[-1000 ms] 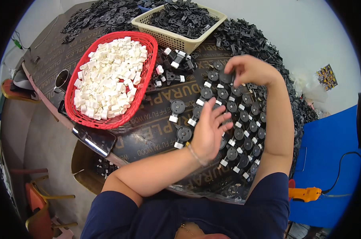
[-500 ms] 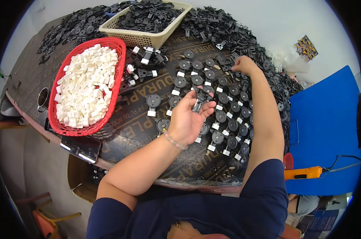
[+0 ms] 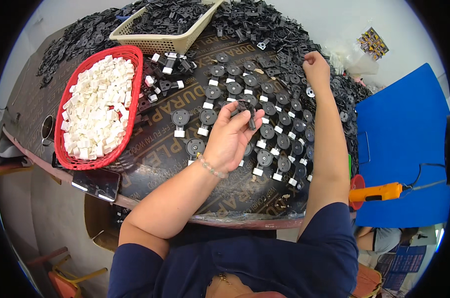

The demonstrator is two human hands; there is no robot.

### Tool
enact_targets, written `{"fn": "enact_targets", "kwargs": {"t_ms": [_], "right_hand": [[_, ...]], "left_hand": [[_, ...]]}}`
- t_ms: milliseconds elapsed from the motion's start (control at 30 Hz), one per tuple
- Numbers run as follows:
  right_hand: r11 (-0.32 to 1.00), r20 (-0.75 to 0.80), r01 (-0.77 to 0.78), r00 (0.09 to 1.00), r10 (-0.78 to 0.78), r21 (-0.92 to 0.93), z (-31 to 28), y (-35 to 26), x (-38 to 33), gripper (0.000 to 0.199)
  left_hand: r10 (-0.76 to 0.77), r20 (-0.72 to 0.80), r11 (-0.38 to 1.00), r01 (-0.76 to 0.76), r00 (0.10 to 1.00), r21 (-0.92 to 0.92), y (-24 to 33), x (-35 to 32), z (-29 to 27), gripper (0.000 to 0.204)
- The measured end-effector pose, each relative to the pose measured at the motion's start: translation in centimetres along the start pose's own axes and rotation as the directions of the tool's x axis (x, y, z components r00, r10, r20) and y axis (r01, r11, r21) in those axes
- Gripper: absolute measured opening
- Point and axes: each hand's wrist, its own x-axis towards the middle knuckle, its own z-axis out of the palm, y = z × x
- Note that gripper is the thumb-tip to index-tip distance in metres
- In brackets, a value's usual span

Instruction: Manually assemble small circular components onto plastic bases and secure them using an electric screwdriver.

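My left hand [image 3: 228,144], with a beaded bracelet at its wrist, pinches a small black plastic bracket [image 3: 247,110] above the table. Its fingers hide part of the bracket. At the edge of the black parts pile [image 3: 284,37], my right hand [image 3: 317,72] has its fingers curled together. What they hold, if anything, cannot be made out. Rows of assembled pieces lie under and around my left hand, each a black disc [image 3: 180,117] with a white end piece [image 3: 179,133].
To the left stands a red basket [image 3: 135,89] of white plastic caps [image 3: 93,109]. Behind it is a cream basket [image 3: 185,42] of black parts. A phone [image 3: 96,184] and a mug [image 3: 48,128] lie near the left edge; an orange electric screwdriver [image 3: 379,192] is at right.
The whole view has shifted slightly. My right hand has moved farther right along the black parts pile. The bracket in my left hand has tilted a little.
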Motion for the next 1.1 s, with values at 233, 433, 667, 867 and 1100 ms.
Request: {"fn": "enact_targets", "kwargs": {"t_ms": [233,433,667,867,1100], "right_hand": [[0.357,0.436,-0.395,0.899,-0.04,0.846,-7.8,-13.9,-10.6,0.05],[0.657,0.438,-0.288,0.896,-0.072,0.696,-11.6,-13.6,-18.0,0.052],[0.536,0.315,-0.337,0.939,0.135,0.774,-12.0,-11.1,-21.4,0.041],[0.664,0.021,0.002,0.999,-0.027,0.748,-10.9,-11.0,-21.4,0.041],[0.824,-0.14,0.243,0.97,-0.199,0.512,-11.7,-10.5,-21.5,0.043]], "left_hand": [[0.031,0.082,1.0,-0.031,0.996,0.0,-0.2,0.0,-0.3,0.03],[-0.015,0.216,0.985,-0.022,0.976,0.17,-0.7,-0.8,0.2,0.032],[-0.251,0.211,0.954,0.204,0.945,0.219,-2.0,-2.1,0.5,0.032],[-0.356,0.284,0.933,0.326,0.89,0.15,-2.5,-2.2,-0.1,0.026],[-0.38,0.276,0.924,0.378,0.883,0.062,-3.3,-2.1,-1.1,0.024]]}}
